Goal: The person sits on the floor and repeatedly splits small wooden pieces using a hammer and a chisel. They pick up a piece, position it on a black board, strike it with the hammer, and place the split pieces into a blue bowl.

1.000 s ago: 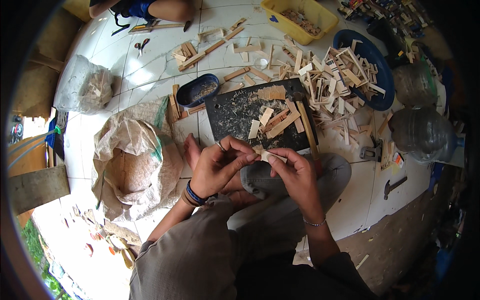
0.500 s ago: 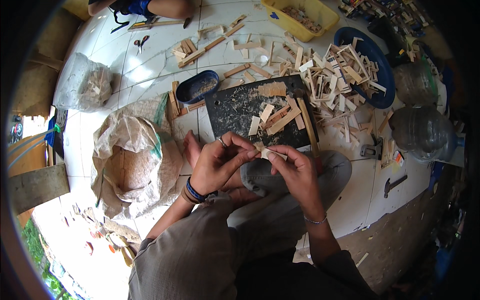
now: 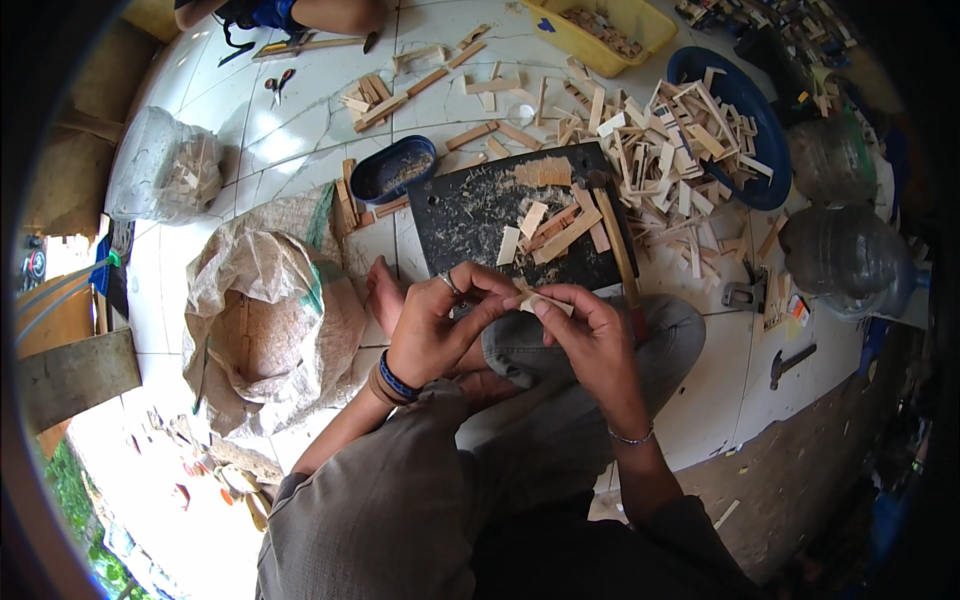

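Above my crossed legs, both hands meet at a small pale wooden piece point(image 3: 530, 302). My left hand point(image 3: 435, 325) pinches its left end between thumb and fingers. Its right end is in the closed fingertips of my right hand point(image 3: 592, 345); the fingers hide much of the piece. Just beyond the hands lies a black board point(image 3: 455, 215) strewn with wood shavings. Several short wooden strips point(image 3: 568, 237) rest on the board. A hammer with a wooden handle point(image 3: 617, 245) lies along its right side, its handle pointing toward my right knee.
A big heap of wooden strips point(image 3: 665, 160) spills from a blue basin point(image 3: 775, 130). A small blue tray point(image 3: 390, 172) and an open woven sack point(image 3: 230, 245) are to the left. At right lie a smaller hammer point(image 3: 792, 362), a grey metal tool point(image 3: 745, 292) and large plastic bottles point(image 3: 835, 255). Another person's leg point(image 3: 340, 14) shows far left.
Both hands stay almost in place, still gripping the wooden piece, with only slight finger movement. The view has shifted a little; nothing else visibly moves.
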Demonstrator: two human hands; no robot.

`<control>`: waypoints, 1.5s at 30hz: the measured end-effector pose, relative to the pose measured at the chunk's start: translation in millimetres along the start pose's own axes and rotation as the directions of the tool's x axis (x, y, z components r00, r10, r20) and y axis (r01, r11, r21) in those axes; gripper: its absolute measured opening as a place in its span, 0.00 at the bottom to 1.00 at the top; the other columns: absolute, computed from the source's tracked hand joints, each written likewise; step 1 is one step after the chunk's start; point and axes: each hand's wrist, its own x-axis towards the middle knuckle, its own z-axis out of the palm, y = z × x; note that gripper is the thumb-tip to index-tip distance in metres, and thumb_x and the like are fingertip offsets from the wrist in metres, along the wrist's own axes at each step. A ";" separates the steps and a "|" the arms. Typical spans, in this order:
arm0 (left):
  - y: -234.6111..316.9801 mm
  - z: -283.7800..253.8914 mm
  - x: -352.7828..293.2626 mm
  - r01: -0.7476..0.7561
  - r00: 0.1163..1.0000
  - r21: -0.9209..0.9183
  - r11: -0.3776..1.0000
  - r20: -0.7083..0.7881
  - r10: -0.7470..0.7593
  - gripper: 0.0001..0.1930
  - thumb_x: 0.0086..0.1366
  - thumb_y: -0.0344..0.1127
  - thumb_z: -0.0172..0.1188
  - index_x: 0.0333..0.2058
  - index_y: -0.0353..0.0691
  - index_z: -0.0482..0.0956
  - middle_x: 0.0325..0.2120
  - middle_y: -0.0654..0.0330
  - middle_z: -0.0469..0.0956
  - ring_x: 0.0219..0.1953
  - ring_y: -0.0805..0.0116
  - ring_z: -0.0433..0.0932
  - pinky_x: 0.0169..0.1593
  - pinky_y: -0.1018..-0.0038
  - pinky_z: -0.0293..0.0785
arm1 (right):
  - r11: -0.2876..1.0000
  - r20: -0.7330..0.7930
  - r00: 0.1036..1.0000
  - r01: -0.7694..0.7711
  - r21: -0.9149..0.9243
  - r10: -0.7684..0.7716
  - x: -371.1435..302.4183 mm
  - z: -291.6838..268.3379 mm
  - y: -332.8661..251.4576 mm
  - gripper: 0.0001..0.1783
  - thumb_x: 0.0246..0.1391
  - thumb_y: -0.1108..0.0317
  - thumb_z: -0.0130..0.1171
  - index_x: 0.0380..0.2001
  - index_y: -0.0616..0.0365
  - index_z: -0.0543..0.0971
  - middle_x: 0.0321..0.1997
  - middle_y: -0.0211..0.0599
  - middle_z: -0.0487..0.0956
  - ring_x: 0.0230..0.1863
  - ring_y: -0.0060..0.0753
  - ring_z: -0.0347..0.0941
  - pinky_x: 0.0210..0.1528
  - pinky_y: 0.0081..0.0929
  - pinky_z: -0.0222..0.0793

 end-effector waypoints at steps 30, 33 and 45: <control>1.4 1.2 6.8 -0.064 0.998 0.091 0.994 0.019 0.063 0.06 0.67 0.22 0.65 0.41 0.34 0.81 0.40 0.54 0.87 0.45 0.58 0.88 0.48 0.71 0.81 | 0.998 -0.026 1.000 0.003 -0.070 -0.005 -1.7 0.6 -1.6 0.13 0.66 0.63 0.66 0.47 0.61 0.85 0.26 0.26 0.81 0.27 0.12 0.74 0.28 0.17 0.67; 2.8 -2.3 7.9 -0.146 0.988 0.170 0.975 0.068 0.137 0.06 0.66 0.21 0.64 0.42 0.33 0.80 0.43 0.53 0.86 0.47 0.56 0.87 0.48 0.69 0.81 | 0.997 -0.028 1.000 -0.003 -0.072 0.001 -2.4 0.8 -2.5 0.14 0.66 0.63 0.66 0.48 0.62 0.85 0.27 0.27 0.82 0.28 0.13 0.75 0.29 0.17 0.68; 7.3 -6.3 9.4 -0.416 0.909 0.447 0.792 0.239 0.343 0.16 0.58 0.20 0.64 0.45 0.43 0.82 0.46 0.57 0.83 0.45 0.57 0.85 0.48 0.65 0.78 | 0.999 -0.019 1.000 -0.003 -0.036 0.002 -0.3 1.7 -1.0 0.13 0.65 0.65 0.66 0.49 0.61 0.85 0.29 0.27 0.83 0.28 0.12 0.75 0.30 0.18 0.70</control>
